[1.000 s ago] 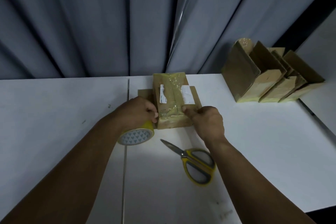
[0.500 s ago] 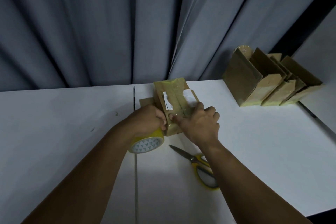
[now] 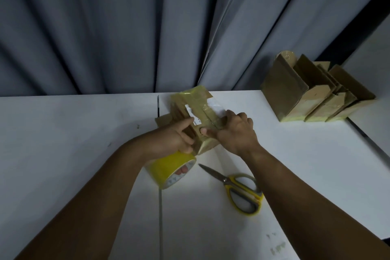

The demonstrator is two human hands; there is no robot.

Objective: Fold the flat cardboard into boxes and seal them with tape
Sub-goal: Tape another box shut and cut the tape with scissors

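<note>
Since half a second ago the cardboard box (image 3: 195,103) is turning on the desk (image 3: 63,133), its far end swinging toward the left, and the right hand (image 3: 234,131) is sliding from the middle of the taped top to the near end. The yellow tape roll (image 3: 166,167) is tipping up too, now showing its outer face. I judge this to mean that the strip along the top seam is laid and is being rubbed down over the near edge, so a cut looks due soon.

The right hand is curling its fingers over the box's right edge while its thumb is pressing across the top near the white label. The left hand (image 3: 178,136) is carrying the roll with fingers hooked through its core, and its thumb and forefinger are bracing the box's left side. The box is sitting between both hands, touching each. The scissors (image 3: 238,186) are lying just beside the right forearm, and finished boxes (image 3: 312,95) are leaning together at the desk's far right.
</note>
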